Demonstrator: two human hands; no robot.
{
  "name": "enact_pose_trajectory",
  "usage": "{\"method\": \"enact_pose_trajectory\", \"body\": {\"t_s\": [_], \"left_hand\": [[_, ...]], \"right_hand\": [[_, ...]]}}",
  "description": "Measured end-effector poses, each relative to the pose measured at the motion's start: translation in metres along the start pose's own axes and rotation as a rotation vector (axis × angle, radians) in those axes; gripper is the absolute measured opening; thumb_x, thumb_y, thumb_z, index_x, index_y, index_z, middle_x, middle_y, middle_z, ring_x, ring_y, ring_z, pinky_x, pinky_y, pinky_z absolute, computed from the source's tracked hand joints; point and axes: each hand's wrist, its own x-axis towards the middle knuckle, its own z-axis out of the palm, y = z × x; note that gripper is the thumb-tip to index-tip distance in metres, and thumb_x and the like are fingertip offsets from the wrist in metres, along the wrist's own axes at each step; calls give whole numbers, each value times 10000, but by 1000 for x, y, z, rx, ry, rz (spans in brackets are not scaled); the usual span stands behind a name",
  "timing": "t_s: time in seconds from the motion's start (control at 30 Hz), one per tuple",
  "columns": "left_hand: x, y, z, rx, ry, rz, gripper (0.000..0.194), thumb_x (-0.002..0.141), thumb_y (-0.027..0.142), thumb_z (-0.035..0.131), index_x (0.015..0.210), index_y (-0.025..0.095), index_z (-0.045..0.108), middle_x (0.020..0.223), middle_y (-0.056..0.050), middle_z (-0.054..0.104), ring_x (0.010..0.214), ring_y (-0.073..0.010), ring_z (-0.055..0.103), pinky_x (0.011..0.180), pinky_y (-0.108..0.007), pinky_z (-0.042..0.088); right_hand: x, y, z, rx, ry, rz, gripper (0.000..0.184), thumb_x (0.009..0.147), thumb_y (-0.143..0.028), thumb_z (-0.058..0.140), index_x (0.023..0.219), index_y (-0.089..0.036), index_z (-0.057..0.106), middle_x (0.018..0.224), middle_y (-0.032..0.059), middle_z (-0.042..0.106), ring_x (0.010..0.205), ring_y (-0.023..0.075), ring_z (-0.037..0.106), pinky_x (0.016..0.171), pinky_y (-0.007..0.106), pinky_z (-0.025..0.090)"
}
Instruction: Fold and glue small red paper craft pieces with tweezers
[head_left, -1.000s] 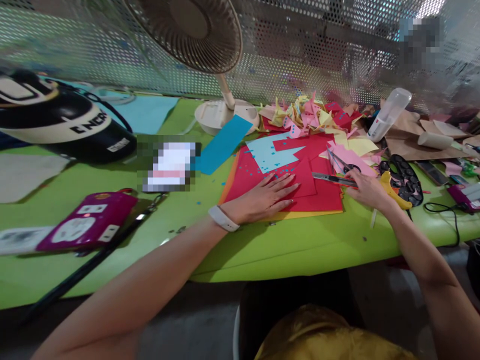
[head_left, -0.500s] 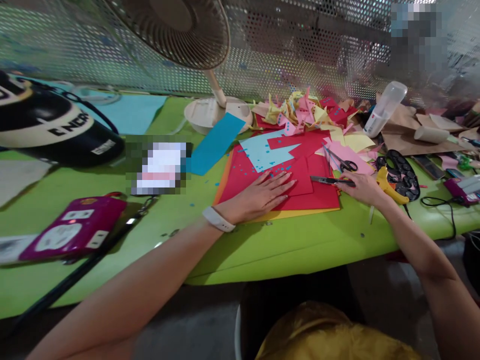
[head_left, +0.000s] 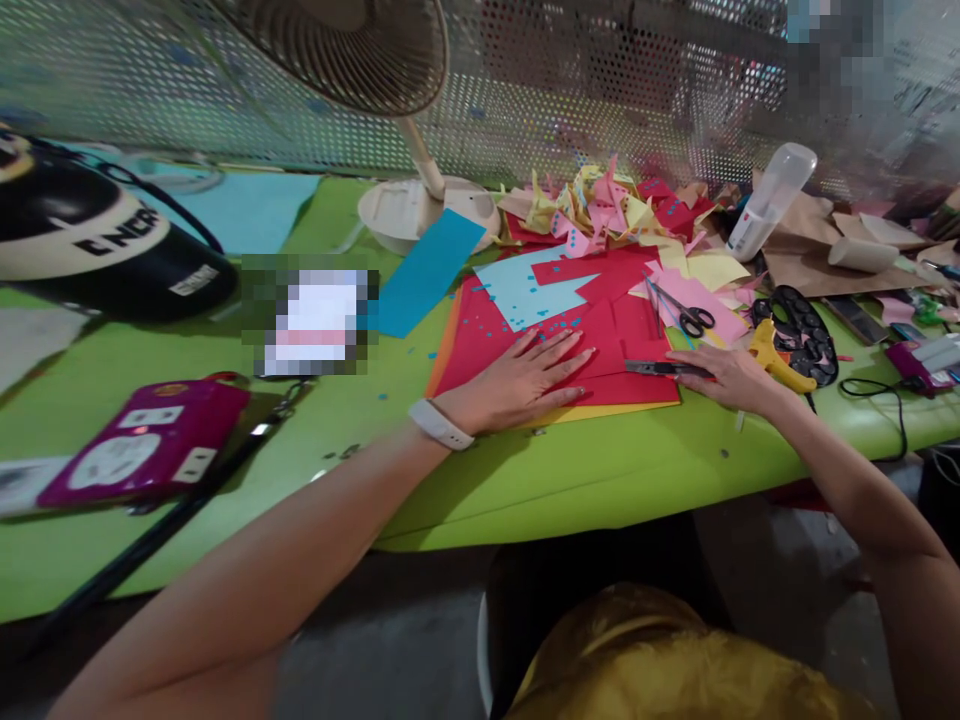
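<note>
My left hand [head_left: 521, 385] lies flat on red paper [head_left: 480, 345], its fingers spread and pressing down. A smaller red sheet [head_left: 592, 340] is partly under its fingertips. At the right edge of the stack my right hand [head_left: 724, 378] is closed on a slim, dark utility knife [head_left: 664, 369], whose tip points left toward my left hand. Just above the left hand is a light blue sheet [head_left: 517, 290], with small blue bits scattered around it. Black-handled scissors [head_left: 694, 318] rest on pink paper [head_left: 712, 305] beyond the knife.
A yellow glue gun [head_left: 780, 360] and a black palette-like tray [head_left: 806, 340] are right of my hand. Behind lie paper scraps [head_left: 600, 205] and a clear bottle [head_left: 776, 200]. A fan [head_left: 427, 200], blue strip [head_left: 431, 270], phone [head_left: 319, 320] and purple power socket [head_left: 150, 440] stand leftward.
The view has shifted slightly. The smaller red sheet looks moved up and away from the left hand's fingers. The knife stays in my right hand, a little lower on the paper.
</note>
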Motion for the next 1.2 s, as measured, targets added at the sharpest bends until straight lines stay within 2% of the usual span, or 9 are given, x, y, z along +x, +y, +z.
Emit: {"method": "enact_pose_trajectory", "body": {"t_s": [0.07,0.2,0.4,0.7,0.93,1.07,1.2], "left_hand": [[0,1,0,12,-2,-7,736,961,669,132,1570,258,171,1650,-66,125,1529,-227,62,1206,-437,-26],[0,3,-3,16,-13,-12,744,958,670,108,1567,250,190,1650,-68,125,1529,-219,67,1207,-431,-18],[0,3,-3,1,-13,-18,738,960,670,134,1569,256,184,1651,-67,120,1528,-232,71,1208,-439,-12],[1,3,-3,1,-17,-25,732,959,673,159,1569,268,172,1653,-67,106,1528,-241,75,1206,-449,-11],[1,3,-3,6,-20,-20,742,959,674,159,1568,251,186,1651,-85,122,1527,-253,81,1204,-449,-14],[1,4,-4,-5,-17,-26,752,949,690,173,1569,265,176,1653,-74,111,1525,-255,101,1204,-446,-7],[0,5,-4,-5,-20,-25,754,947,694,166,1570,270,166,1656,-66,92,1526,-249,89,1202,-448,-5]], "right_hand": [[3,2,5,38,-3,-25,467,988,-513,409,1394,-322,542,1056,67,705,891,203,652,737,299,480],[7,5,9,85,-6,-52,453,992,-490,420,1397,-324,538,1099,60,709,939,197,643,801,311,488],[2,5,4,78,-22,-46,458,989,-499,421,1382,-309,558,1026,62,724,881,194,657,751,303,488],[11,-9,2,11,-45,-40,449,1000,-473,406,1411,-334,520,1174,60,711,1026,227,658,827,340,505],[8,-6,1,42,-76,-61,451,1001,-480,392,1407,-335,525,1188,50,708,1050,229,659,849,346,513],[10,-10,-2,-36,-69,-69,517,960,-549,452,1429,-335,499,1114,72,700,965,235,656,790,337,506],[10,-15,0,-141,28,-81,481,977,-535,418,1378,-313,566,1073,96,649,866,211,623,733,319,485]]}}
